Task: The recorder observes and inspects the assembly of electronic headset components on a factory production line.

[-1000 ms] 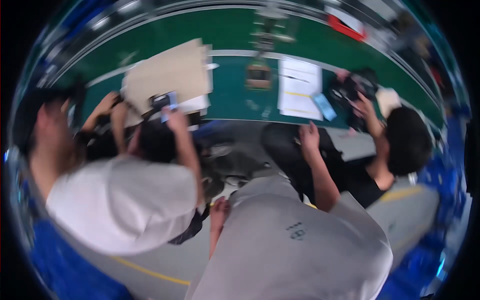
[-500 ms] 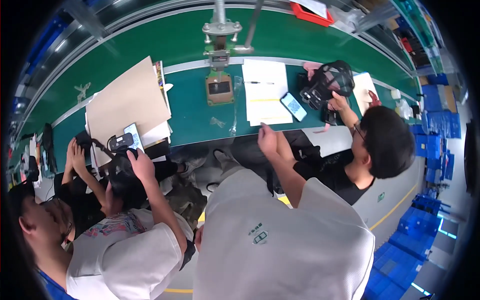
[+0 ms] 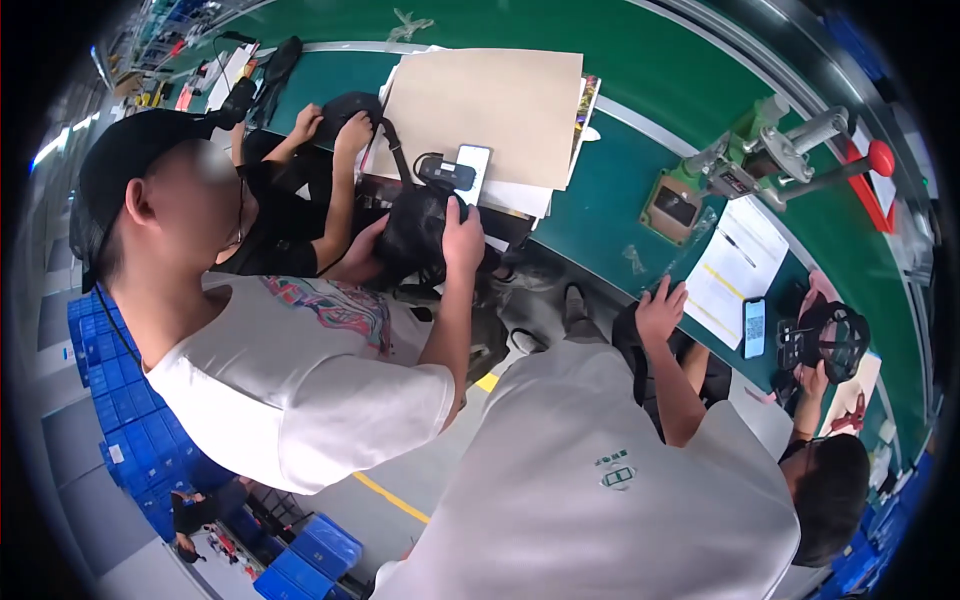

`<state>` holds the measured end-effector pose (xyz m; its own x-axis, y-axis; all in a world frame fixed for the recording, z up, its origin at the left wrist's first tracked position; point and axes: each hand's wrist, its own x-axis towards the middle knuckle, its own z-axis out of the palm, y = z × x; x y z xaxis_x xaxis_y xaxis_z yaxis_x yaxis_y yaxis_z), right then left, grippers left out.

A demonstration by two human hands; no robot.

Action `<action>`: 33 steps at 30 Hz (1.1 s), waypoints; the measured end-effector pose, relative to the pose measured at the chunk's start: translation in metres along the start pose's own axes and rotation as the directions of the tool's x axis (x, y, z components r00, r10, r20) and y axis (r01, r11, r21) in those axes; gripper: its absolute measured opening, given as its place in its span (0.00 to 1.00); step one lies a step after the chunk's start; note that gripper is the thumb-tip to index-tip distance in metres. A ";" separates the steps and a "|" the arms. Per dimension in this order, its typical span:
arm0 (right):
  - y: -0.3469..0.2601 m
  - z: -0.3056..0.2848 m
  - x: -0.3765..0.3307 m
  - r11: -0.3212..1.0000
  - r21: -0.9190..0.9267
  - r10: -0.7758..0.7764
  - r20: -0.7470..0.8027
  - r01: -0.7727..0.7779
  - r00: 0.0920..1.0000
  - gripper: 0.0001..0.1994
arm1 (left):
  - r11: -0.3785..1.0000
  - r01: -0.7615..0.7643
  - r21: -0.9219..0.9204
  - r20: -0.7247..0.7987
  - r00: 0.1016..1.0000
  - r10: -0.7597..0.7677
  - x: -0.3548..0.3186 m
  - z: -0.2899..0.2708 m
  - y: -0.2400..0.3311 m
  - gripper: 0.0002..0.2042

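Observation:
My right hand (image 3: 660,312) is at the bench's near edge with fingers spread, holding nothing. Whether it touches the edge I cannot tell. Next to it lie printed sheets (image 3: 722,292) with a pen (image 3: 735,246) on them. A smartphone (image 3: 754,328) with a lit screen lies at the sheets' right side. Beyond the hand stands a green hand-lever press (image 3: 745,175). Small scraps of clear plastic (image 3: 634,260) lie near my fingers. My left hand is out of sight behind my white shirt (image 3: 600,520).
At left, a person in a white shirt (image 3: 320,400) holds black headgear (image 3: 415,235) beside a second phone (image 3: 476,170). Cardboard (image 3: 480,115) covers a paper stack. At right, another person's hand (image 3: 812,385) touches mesh headgear (image 3: 838,340). Blue bins (image 3: 315,555) stand behind.
The view has swung left, so the press and sheets now sit further right. My right hand has gone from curled fingers by the sheets to spread fingers at the bench edge.

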<state>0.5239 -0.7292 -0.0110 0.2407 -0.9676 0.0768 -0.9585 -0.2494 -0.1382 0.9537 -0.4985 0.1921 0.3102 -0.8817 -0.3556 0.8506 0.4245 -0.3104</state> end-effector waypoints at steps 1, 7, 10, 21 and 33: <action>-0.002 0.000 0.000 1.000 0.003 -0.001 0.000 0.001 1.000 0.30 | 1.000 -0.009 0.012 0.002 1.000 0.009 -0.002 0.001 0.003 0.17; -0.004 -0.006 0.001 0.998 0.012 0.063 0.080 -0.065 0.995 0.30 | 0.997 -0.011 0.071 0.005 1.000 0.010 -0.003 -0.005 0.007 0.19; -0.003 -0.013 0.001 0.996 0.052 0.073 0.103 -0.079 0.992 0.30 | 0.995 0.014 0.101 0.001 1.000 -0.014 0.004 -0.009 0.006 0.21; -0.008 -0.027 0.016 0.992 0.044 0.115 0.035 -0.117 0.993 0.25 | 0.974 0.191 0.120 -0.014 0.982 -0.191 0.081 -0.066 -0.047 0.27; 0.004 -0.002 0.070 0.779 0.262 0.463 0.373 -0.570 0.804 0.17 | 0.949 0.195 0.245 0.002 0.979 -0.202 0.146 -0.084 -0.063 0.34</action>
<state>0.5366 -0.7982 -0.0046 -0.1930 -0.9086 -0.3705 -0.8435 0.3465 -0.4103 0.9095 -0.6362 0.0857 0.1327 -0.9496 -0.2839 0.9725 0.1801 -0.1477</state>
